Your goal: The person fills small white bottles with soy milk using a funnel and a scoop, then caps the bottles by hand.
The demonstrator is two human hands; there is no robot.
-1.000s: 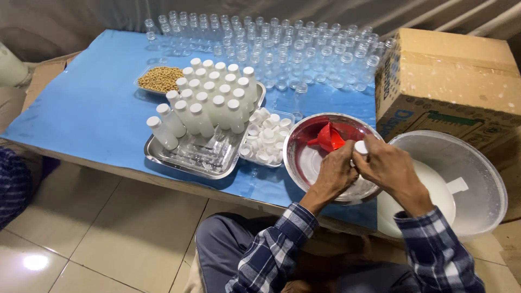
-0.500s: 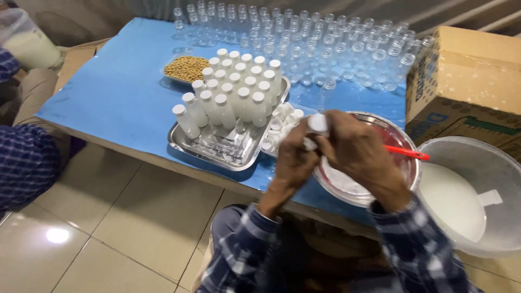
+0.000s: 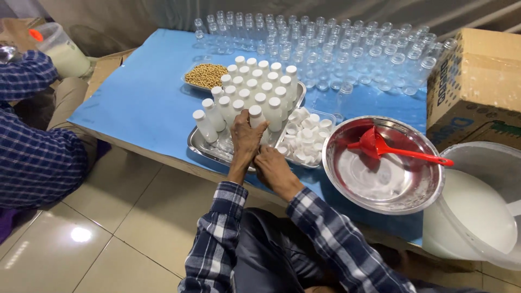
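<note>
Left hand (image 3: 245,142) grips a capped white bottle (image 3: 256,120) on the steel tray (image 3: 202,145); right hand (image 3: 269,163) curled beside it, empty; bottle looks light, smooth, best held round its body

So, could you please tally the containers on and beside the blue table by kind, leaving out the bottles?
Steel tray: 1
Steel bowl: 1
Clear plastic tub: 2 (beans tub, caps tub)
Cardboard box: 1
White bucket: 1
Total: 6
</note>
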